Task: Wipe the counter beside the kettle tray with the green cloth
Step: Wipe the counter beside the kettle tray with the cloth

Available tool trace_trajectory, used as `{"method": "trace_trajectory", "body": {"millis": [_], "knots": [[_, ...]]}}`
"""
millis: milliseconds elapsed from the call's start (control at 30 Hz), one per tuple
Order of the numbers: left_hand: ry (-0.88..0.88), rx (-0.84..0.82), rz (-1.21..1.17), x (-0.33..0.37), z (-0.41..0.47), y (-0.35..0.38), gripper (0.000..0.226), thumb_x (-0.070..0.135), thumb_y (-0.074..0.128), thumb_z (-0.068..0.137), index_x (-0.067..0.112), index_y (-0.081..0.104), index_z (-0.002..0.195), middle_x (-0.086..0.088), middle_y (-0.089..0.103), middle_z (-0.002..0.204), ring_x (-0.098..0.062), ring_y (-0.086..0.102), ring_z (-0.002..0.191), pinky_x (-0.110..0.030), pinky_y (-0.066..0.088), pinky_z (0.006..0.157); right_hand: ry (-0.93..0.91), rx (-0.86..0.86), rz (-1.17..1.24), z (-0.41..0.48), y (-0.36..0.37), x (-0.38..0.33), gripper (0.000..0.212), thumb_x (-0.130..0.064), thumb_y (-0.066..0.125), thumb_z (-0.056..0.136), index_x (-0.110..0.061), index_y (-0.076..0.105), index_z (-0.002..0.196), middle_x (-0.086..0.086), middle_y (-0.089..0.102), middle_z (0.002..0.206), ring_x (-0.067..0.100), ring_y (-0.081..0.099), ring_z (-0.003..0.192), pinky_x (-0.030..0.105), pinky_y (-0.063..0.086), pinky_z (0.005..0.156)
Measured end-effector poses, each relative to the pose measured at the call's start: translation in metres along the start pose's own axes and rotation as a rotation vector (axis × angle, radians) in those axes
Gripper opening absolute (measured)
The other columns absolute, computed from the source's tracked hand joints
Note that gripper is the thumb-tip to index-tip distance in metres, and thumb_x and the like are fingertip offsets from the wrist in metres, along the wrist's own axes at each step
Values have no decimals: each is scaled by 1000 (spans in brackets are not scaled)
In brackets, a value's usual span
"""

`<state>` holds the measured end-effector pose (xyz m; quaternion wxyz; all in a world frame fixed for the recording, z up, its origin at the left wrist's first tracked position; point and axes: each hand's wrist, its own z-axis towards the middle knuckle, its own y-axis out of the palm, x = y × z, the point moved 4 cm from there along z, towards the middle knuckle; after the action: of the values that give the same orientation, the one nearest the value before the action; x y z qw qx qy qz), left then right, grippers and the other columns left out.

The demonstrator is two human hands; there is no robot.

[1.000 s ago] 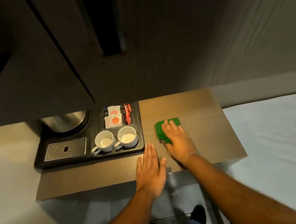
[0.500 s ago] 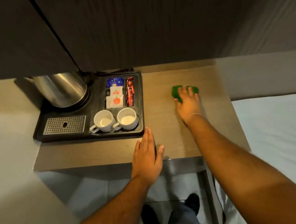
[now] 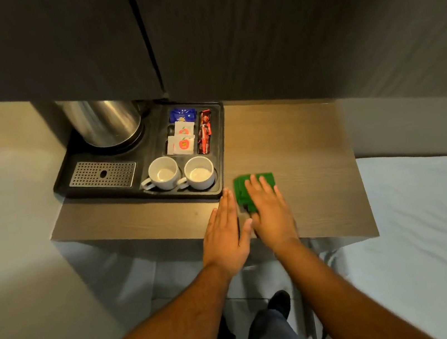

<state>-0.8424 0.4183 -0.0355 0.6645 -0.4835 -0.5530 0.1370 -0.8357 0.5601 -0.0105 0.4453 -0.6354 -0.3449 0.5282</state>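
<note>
The green cloth (image 3: 242, 192) lies folded on the wooden counter (image 3: 302, 156), just right of the black kettle tray (image 3: 150, 140). My right hand (image 3: 270, 214) presses flat on top of the cloth, covering its right and near part. My left hand (image 3: 225, 233) rests flat on the counter's front edge beside it, fingers together, holding nothing. The steel kettle (image 3: 104, 120) stands at the tray's back left, partly hidden under the cabinet.
Two white cups (image 3: 182, 174), sachets (image 3: 182, 140) and a metal drip grille (image 3: 103, 173) fill the tray. Dark cabinet doors (image 3: 194, 27) overhang the counter's back. A white bed (image 3: 436, 223) lies to the right. My legs and shoe (image 3: 278, 301) show below.
My right hand has pulled the green cloth from the back of the counter toward the front edge, close to the tray's corner. My left hand stays on the front edge.
</note>
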Motion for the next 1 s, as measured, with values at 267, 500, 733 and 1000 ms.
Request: {"method": "trace_trajectory", "body": {"millis": [267,500,733,1000], "knots": [[83,-71,51,-5,-3,2,82,67,18,111,24,-15,173,7,-18,183,-5,-17,167,-40,0,137,84,22,-5,174,-53,21,66,-22,53,106,-22,25,167,2,22,175,25,17,163,42,14,133],[91,-160,135,-5,0,-1,87,75,7,106,23,-23,169,4,-30,179,-7,-28,164,-39,-7,136,540,163,11,123,-103,156,60,-27,38,112,-18,19,168,6,15,177,31,13,163,51,14,132],[79,-80,22,-8,0,-1,84,70,14,108,32,-37,163,8,-25,181,-2,-18,165,-36,-2,137,190,128,36,10,-21,26,77,-10,58,97,-27,27,166,-6,18,175,20,12,164,46,11,134],[84,24,-23,-6,-5,5,82,70,9,106,30,-24,170,8,-1,184,-3,1,168,-42,12,138,300,135,48,-102,-35,115,86,1,65,90,-32,33,163,-9,25,172,16,17,162,56,18,132]]}}
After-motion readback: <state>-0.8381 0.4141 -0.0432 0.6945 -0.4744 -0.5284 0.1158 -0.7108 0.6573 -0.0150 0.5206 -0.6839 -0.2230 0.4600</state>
